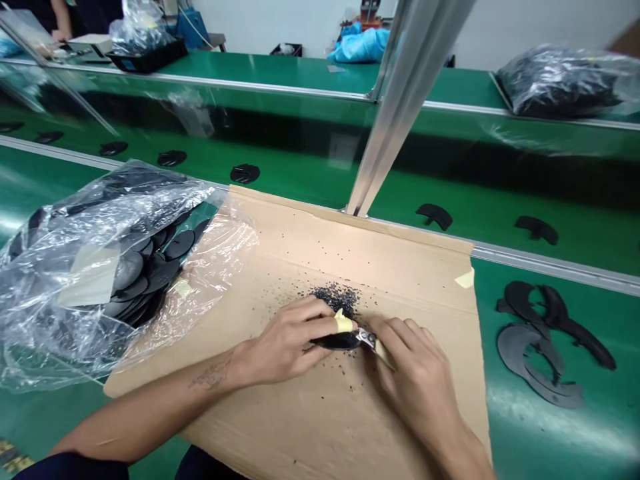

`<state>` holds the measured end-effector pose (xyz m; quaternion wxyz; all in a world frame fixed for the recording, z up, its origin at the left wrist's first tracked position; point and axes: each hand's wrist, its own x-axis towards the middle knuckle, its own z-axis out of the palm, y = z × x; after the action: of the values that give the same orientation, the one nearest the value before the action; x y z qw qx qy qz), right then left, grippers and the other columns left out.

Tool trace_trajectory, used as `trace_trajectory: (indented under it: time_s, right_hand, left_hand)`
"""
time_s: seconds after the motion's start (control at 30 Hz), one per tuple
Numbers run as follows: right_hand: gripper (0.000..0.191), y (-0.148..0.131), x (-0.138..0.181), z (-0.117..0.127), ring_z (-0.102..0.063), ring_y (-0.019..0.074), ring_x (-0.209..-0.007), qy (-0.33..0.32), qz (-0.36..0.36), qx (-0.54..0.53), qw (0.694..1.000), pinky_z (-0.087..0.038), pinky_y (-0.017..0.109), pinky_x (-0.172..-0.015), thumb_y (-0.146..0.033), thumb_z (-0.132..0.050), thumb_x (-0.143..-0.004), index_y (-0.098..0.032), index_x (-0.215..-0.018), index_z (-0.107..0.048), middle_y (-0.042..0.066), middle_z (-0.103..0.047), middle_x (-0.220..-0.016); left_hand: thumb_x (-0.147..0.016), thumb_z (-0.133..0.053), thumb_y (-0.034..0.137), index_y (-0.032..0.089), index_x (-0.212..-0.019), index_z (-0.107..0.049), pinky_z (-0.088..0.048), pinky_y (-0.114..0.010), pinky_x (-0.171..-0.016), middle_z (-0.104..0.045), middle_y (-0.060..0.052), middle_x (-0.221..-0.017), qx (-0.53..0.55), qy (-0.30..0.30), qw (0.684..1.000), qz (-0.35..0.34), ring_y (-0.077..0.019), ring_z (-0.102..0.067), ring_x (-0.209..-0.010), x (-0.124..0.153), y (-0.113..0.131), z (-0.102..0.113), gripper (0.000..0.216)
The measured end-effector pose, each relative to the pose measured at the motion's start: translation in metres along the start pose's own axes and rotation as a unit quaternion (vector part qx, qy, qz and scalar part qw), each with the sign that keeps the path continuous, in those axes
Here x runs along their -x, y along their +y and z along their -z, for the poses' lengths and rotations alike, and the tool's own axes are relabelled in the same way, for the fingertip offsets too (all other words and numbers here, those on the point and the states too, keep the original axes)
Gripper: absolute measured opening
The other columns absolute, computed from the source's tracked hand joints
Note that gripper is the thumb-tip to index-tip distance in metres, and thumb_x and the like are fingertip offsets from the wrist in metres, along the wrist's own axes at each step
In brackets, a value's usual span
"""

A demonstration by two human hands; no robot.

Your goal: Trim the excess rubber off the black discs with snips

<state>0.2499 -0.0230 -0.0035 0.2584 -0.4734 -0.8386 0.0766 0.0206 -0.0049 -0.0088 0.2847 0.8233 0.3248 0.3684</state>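
Note:
My left hand (295, 337) is closed on the edge of a round black plastic part (339, 342), with yellow tape wrapped around one finger. Closed around a small pair of cutting pliers (367, 337) is my right hand (413, 357); the metal jaws touch or nearly touch the part's right edge. Most of the plier handles are hidden by the fingers. Beneath both hands lies a sheet of cardboard (300, 427). A pile of tiny black scraps (336, 297) is heaped just beyond the part, with more bits scattered around.
A clear plastic bag (210, 267) of black discs (145, 280) lies at left. Curved black parts (537, 360) rest on the green table at right. A metal post (395, 127) rises behind the cardboard, and black pieces (245, 173) sit along the green belt. A person's hand (61, 35) shows far left.

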Motion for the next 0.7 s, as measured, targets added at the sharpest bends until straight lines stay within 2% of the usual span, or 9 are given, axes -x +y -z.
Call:
trace_trajectory:
  time_s: [0.13, 0.23, 0.3, 0.37, 0.47, 0.57, 0.63, 0.7]
  right_hand:
    - [0.021, -0.004, -0.004, 0.001, -0.068, 0.0233, -0.085, 0.011, -0.066, -0.136, 0.988, -0.053, 0.037, -0.072, -0.019, -0.056, -0.091, -0.023, -0.11, -0.066, 0.008, -0.074, -0.098]
    - [0.023, -0.012, -0.005, -0.001, -0.069, 0.0226, -0.092, 0.001, -0.098, -0.222, 0.97, -0.056, 0.035, -0.076, -0.027, -0.065, -0.09, -0.024, -0.112, -0.064, 0.007, -0.073, -0.104]
    - [0.021, -0.017, -0.004, -0.004, -0.068, 0.0213, -0.088, 0.022, -0.085, -0.243, 0.966, -0.055, 0.034, -0.074, -0.024, -0.065, -0.089, -0.023, -0.11, -0.064, 0.007, -0.072, -0.099]
    - [0.016, -0.019, -0.001, -0.005, -0.064, 0.0194, -0.079, 0.054, -0.042, -0.214, 0.974, -0.051, 0.032, -0.067, -0.015, -0.061, -0.089, -0.021, -0.104, -0.063, 0.005, -0.068, -0.086]
    - [0.022, -0.018, 0.001, -0.004, -0.054, 0.0175, -0.069, 0.082, 0.033, -0.096, 0.991, -0.041, 0.031, -0.06, -0.004, -0.052, -0.088, -0.019, -0.099, -0.064, 0.004, -0.062, -0.076]
    - [0.027, -0.018, 0.0, -0.002, -0.047, 0.0164, -0.067, 0.084, 0.072, -0.015, 0.994, -0.035, 0.031, -0.06, 0.0, -0.047, -0.087, -0.018, -0.098, -0.063, 0.004, -0.06, -0.074]
    - [0.027, -0.02, -0.001, -0.001, -0.046, 0.0158, -0.066, 0.083, 0.083, -0.021, 0.993, -0.035, 0.031, -0.06, 0.001, -0.048, -0.087, -0.019, -0.099, -0.063, 0.004, -0.06, -0.074]
    - [0.026, -0.022, -0.002, 0.001, -0.049, 0.0156, -0.067, 0.069, 0.083, -0.094, 0.99, -0.037, 0.031, -0.06, 0.0, -0.052, -0.087, -0.019, -0.102, -0.062, 0.004, -0.061, -0.076]
  left_hand:
    - [-0.092, -0.066, 0.019, 0.017, -0.118, -0.066, -0.054, -0.028, -0.073, -0.07, -0.007, -0.098, 0.073, 0.081, 0.994, 0.033, -0.0162, -0.064, -0.086, -0.001, 0.0, -0.001, 0.027]
    - [-0.088, -0.07, 0.018, 0.017, -0.113, -0.066, -0.055, -0.026, -0.074, -0.072, -0.005, -0.095, 0.115, 0.105, 0.986, 0.057, -0.0141, -0.066, -0.084, 0.0, 0.003, -0.001, 0.025]
    - [-0.087, -0.071, 0.015, 0.016, -0.108, -0.066, -0.056, -0.027, -0.079, -0.072, -0.006, -0.096, 0.13, 0.098, 0.986, 0.039, -0.0152, -0.067, -0.089, 0.001, 0.004, -0.002, 0.022]
    - [-0.087, -0.068, 0.011, 0.014, -0.106, -0.064, -0.057, -0.03, -0.084, -0.071, -0.008, -0.1, 0.126, 0.088, 0.988, 0.008, -0.0172, -0.067, -0.096, 0.001, 0.003, -0.003, 0.02]
    - [-0.088, -0.062, 0.006, 0.012, -0.105, -0.062, -0.057, -0.033, -0.083, -0.068, -0.009, -0.097, 0.061, 0.094, 0.993, -0.031, -0.0186, -0.065, -0.094, 0.0, 0.0, -0.003, 0.019]
    - [-0.09, -0.056, 0.006, 0.013, -0.109, -0.062, -0.057, -0.036, -0.077, -0.067, -0.009, -0.092, -0.073, 0.069, 0.993, -0.06, -0.0199, -0.061, -0.088, 0.0, -0.002, -0.001, 0.021]
    - [-0.091, -0.052, 0.005, 0.013, -0.113, -0.062, -0.056, -0.036, -0.075, -0.066, -0.009, -0.093, -0.151, 0.026, 0.985, -0.078, -0.0206, -0.06, -0.088, 0.0, -0.003, 0.001, 0.025]
    - [-0.092, -0.049, 0.002, 0.013, -0.114, -0.062, -0.056, -0.036, -0.075, -0.066, -0.009, -0.095, -0.183, 0.002, 0.979, -0.085, -0.0205, -0.059, -0.088, 0.001, -0.003, 0.001, 0.027]
